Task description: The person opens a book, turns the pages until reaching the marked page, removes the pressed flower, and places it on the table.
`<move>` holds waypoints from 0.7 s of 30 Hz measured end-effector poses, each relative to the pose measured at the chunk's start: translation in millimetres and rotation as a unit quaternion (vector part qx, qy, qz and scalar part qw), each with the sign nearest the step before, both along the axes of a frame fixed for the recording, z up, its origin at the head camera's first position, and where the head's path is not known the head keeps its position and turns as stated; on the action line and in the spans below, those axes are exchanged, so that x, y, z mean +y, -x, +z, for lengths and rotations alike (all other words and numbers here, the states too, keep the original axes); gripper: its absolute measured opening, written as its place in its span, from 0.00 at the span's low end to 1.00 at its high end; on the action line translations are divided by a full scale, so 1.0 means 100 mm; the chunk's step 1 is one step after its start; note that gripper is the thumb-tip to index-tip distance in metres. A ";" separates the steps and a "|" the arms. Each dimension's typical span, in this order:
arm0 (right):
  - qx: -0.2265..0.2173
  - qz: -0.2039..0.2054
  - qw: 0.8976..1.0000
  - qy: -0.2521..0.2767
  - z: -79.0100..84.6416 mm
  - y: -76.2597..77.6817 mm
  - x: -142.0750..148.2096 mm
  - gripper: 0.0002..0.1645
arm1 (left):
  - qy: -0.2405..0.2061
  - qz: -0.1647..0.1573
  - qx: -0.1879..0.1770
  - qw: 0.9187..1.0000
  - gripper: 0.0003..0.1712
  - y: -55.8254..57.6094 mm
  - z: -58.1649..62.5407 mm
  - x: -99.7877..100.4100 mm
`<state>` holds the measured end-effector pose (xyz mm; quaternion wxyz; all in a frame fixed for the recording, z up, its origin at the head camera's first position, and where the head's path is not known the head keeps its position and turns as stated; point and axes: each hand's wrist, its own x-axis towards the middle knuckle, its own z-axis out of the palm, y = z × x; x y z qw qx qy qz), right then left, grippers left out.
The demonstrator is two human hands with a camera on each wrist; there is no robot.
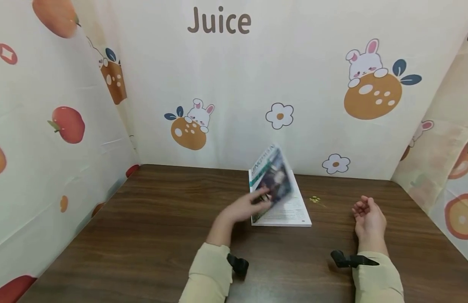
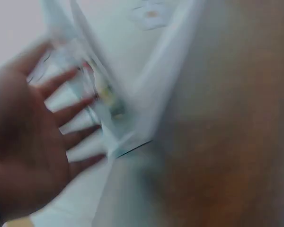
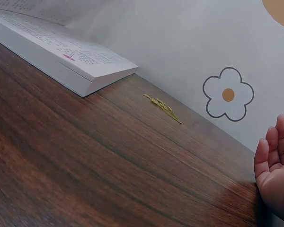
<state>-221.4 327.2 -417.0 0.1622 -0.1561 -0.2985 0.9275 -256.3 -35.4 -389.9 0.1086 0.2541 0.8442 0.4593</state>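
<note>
A thick paperback book (image 1: 292, 214) lies on the table with its printed cover (image 1: 277, 179) raised at a slant above the white text page. My left hand (image 1: 239, 208) is at this cover, its fingers extended against it. In the left wrist view the left hand (image 2: 26, 127) has its fingers spread beside the blurred cover. My right hand (image 1: 370, 221) rests on the table to the right, palm turned up, fingers loosely bent and holding nothing. Between book and right hand lies a thin gold leaf-shaped piece (image 3: 163, 109).
The dark wooden table (image 1: 143, 219) meets a pale curtain (image 1: 237, 75) printed with fruit, rabbits and flowers along its back and sides. The book's far end is close to this curtain. Black straps (image 1: 238, 266) sit round both sleeves' cuffs.
</note>
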 end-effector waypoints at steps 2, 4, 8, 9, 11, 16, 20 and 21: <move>-0.001 -0.002 1.000 -0.003 0.00 0.01 -0.01 0.15 | 0.113 0.002 0.021 0.993 0.36 -0.04 -0.08 0.11; 0.000 -0.002 1.000 -0.007 0.00 0.03 -0.02 0.15 | 0.187 0.010 0.040 0.981 0.37 -0.07 -0.14 0.16; 0.007 0.002 1.000 -0.013 -0.01 0.06 -0.05 0.16 | 0.243 0.051 0.054 0.967 0.36 -0.08 -0.17 0.11; 0.008 0.003 1.000 -0.013 -0.01 0.07 -0.06 0.15 | 0.240 0.056 0.050 0.968 0.36 -0.07 -0.16 0.08; 0.007 0.003 1.000 -0.015 0.00 0.08 -0.07 0.15 | 0.231 0.060 0.040 0.970 0.35 -0.05 -0.14 0.02; -0.004 -0.001 1.000 -0.019 0.01 0.06 -0.07 0.16 | 0.213 0.054 0.016 0.975 0.34 -0.03 -0.13 -0.08; -0.026 -0.017 0.997 -0.073 0.05 0.06 -0.10 0.16 | 0.193 0.036 0.017 0.980 0.35 0.01 -0.15 -0.12; -0.039 -0.019 0.993 -0.111 0.08 0.08 -0.13 0.15 | 0.188 0.028 0.023 0.982 0.36 0.03 -0.14 -0.14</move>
